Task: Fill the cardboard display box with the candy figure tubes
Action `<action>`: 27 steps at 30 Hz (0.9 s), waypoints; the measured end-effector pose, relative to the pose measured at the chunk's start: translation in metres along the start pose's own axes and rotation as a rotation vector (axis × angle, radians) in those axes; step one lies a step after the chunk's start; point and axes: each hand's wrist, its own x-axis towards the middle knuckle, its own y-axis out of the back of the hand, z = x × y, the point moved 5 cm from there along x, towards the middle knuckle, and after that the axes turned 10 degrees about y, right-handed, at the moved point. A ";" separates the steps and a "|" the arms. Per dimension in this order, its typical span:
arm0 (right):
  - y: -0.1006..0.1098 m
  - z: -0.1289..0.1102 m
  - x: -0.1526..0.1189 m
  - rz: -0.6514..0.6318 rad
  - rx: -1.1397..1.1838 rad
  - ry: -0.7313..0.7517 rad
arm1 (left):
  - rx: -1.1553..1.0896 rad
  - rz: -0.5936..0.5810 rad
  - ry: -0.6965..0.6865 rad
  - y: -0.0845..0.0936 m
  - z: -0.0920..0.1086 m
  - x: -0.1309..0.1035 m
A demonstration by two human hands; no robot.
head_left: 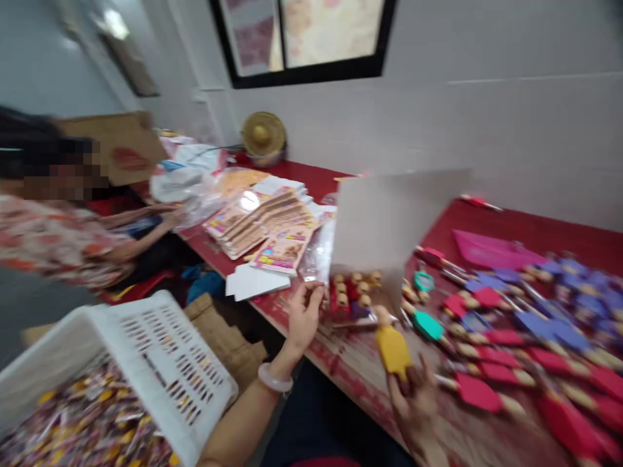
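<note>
Left hand (304,316) holds clear bag (318,256); white basket (160,363) (packets inside) nearby.

One white basket (160,363), one yellow doll (393,350), one straw hat (263,134), one white card (389,220) and one fanned stack of leaflets (263,224), with red and purple dolls too blurred to count.

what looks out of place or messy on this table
Nothing looks damaged or spilled. The small figures lie scattered, unaligned, across the red table. The right hand holds a yellow figure; the left hand pinches a clear bag. The printed cards are fanned out loosely.
</note>
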 end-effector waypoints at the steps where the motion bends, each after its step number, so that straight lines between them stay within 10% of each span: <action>1: 0.012 -0.002 -0.013 0.030 -0.002 -0.011 | -0.003 -0.073 0.027 -0.011 0.000 -0.013; 7: 0.019 -0.043 -0.012 -0.059 0.262 -0.162 | -0.157 -0.365 0.368 -0.086 -0.011 -0.063; 13: 0.009 -0.064 -0.008 -0.403 0.965 -0.600 | -0.255 -0.402 0.386 -0.093 -0.006 -0.076; 18: 0.033 -0.046 0.015 -0.366 0.449 -0.257 | -0.075 -0.306 0.282 -0.092 -0.030 -0.089; 23: 0.050 -0.023 0.059 -0.377 0.133 -0.042 | 0.125 -0.448 0.130 -0.103 -0.028 -0.095; 27: 0.052 0.008 0.109 -0.315 0.116 -0.022 | 0.284 0.014 -0.179 -0.066 0.000 -0.039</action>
